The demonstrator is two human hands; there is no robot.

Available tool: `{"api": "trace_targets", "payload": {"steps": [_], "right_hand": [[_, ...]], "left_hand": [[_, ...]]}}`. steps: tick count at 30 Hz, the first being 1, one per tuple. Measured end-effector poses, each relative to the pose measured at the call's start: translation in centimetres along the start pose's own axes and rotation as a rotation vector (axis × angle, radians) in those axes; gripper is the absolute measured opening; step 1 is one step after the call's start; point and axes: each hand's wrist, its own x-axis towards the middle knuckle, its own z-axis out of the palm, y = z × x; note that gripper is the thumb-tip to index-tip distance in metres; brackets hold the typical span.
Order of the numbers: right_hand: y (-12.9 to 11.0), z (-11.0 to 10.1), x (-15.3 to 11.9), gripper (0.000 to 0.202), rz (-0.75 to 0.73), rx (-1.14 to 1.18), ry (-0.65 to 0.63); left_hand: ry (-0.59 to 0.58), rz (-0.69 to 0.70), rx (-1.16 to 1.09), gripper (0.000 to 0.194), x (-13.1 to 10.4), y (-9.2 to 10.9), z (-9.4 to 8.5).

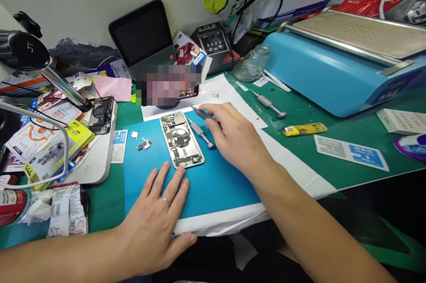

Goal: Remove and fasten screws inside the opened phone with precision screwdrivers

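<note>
An opened smartphone (182, 138) lies on the blue mat (226, 181), its inner parts and a round coil showing. My left hand (159, 212) rests flat with fingers spread, the fingertips at the phone's lower edge. Just right of the phone, my right hand (229, 134) pinches a grey screwdriver (201, 113), its thin tip pointing up and left. A second screwdriver (199, 133) lies beneath that hand, along the phone's right side. Left of the phone are a small metal part (135, 134) and a dark loose component (144, 144).
Another screwdriver (268, 103) lies to the right, near a yellow packet (304, 129). A blue machine (309, 67) and a glass jar (252, 63) stand at the back right. Boxes (60, 149) and a second opened phone (100, 114) crowd the left. A dark screen (141, 32) leans behind.
</note>
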Motion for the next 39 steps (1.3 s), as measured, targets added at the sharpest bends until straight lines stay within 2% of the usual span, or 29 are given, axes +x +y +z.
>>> {"api": "trace_targets", "payload": {"steps": [5, 15, 20, 23, 26, 28, 32, 36, 39], "right_hand": [[0.0, -0.1, -0.1, 0.039, -0.064, 0.105, 0.045], [-0.4, -0.4, -0.4, 0.044, -0.294, 0.372, 0.570], [0.1, 0.1, 0.1, 0.044, -0.298, 0.440, 0.663], [0.1, 0.0, 0.0, 0.037, -0.276, 0.372, 0.652], [0.0, -0.3, -0.1, 0.022, -0.266, 0.235, 0.658], [0.0, -0.6, 0.0, 0.012, -0.206, 0.195, 0.655], [0.5, -0.7, 0.5, 0.014, -0.059, 0.177, 0.508], [1.0, -0.5, 0.6, 0.017, 0.015, 0.128, 0.350], [1.2, -0.3, 0.6, 0.019, 0.067, 0.093, 0.284]], "left_hand": [[-0.014, -0.002, -0.009, 0.082, 0.0, 0.1, -0.1], [-0.006, -0.006, 0.000, 0.082, -0.1, 0.1, 0.0], [-0.009, 0.001, 0.010, 0.082, -0.1, 0.1, 0.0], [-0.013, -0.003, 0.011, 0.082, 0.0, 0.1, 0.0], [-0.023, -0.007, 0.006, 0.082, 0.0, 0.1, 0.1], [-0.024, -0.008, 0.003, 0.082, 0.1, 0.1, 0.1], [-0.018, -0.003, -0.001, 0.082, 0.0, 0.1, 0.0], [-0.011, 0.000, 0.005, 0.083, 0.1, 0.1, 0.0], [-0.008, 0.001, 0.005, 0.083, 0.1, 0.1, 0.0]]}}
